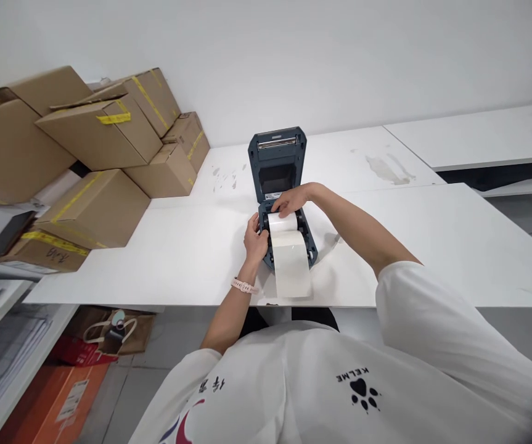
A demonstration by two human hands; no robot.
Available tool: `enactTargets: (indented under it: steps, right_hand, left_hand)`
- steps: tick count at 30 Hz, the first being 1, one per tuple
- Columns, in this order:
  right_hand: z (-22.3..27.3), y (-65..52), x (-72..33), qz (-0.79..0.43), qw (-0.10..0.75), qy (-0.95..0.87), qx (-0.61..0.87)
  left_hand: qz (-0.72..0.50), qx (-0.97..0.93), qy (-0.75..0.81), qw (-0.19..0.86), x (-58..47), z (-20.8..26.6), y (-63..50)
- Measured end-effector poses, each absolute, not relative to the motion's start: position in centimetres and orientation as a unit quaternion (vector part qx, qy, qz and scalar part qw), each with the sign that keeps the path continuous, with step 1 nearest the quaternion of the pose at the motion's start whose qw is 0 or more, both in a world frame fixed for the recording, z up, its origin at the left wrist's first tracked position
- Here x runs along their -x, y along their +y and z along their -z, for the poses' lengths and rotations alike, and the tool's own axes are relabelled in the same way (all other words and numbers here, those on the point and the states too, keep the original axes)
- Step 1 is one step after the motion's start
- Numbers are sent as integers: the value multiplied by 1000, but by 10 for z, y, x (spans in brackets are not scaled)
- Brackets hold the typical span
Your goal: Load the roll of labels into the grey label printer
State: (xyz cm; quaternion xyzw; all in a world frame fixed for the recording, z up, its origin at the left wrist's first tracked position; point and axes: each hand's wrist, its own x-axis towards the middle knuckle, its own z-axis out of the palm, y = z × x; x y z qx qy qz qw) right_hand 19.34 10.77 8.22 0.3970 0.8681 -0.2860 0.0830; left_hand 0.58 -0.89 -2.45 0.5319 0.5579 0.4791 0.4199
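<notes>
A dark blue label printer (312, 250) stands on the white table with its lid (277, 161) raised. In its bay lies a white label roll (283, 222), from which a strip of label paper (292, 271) runs out over the front toward me. My left hand (255, 240) grips the printer's left side wall, thumb over the rim by the roll. From above, my right hand (293, 198) reaches into the bay, its fingers apart and the fingertips on the top of the roll. The inner side of the right fingers is hidden.
Cardboard boxes (103, 132) with yellow tape are stacked on the left of the table (192, 246). A white wall rises behind it. Another white table (478, 135) adjoins at the back right. Below left are a paper bag (139, 333) and an orange box (57, 401).
</notes>
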Motion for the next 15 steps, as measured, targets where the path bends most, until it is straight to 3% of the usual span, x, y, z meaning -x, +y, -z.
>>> enactTargets:
  steps: [6, 12, 15]
  right_hand:
    - [-65, 94, -189, 245, 98, 880, -394]
    - [-44, 41, -190, 7, 13, 914, -405]
    - [-36, 28, -187, -56, -12, 906, -419]
  left_hand:
    - [-479, -536, 558, 414, -6, 27, -9]
    - [-480, -536, 565, 405, -7, 33, -6]
    - [-488, -528, 560, 412, -8, 33, -5]
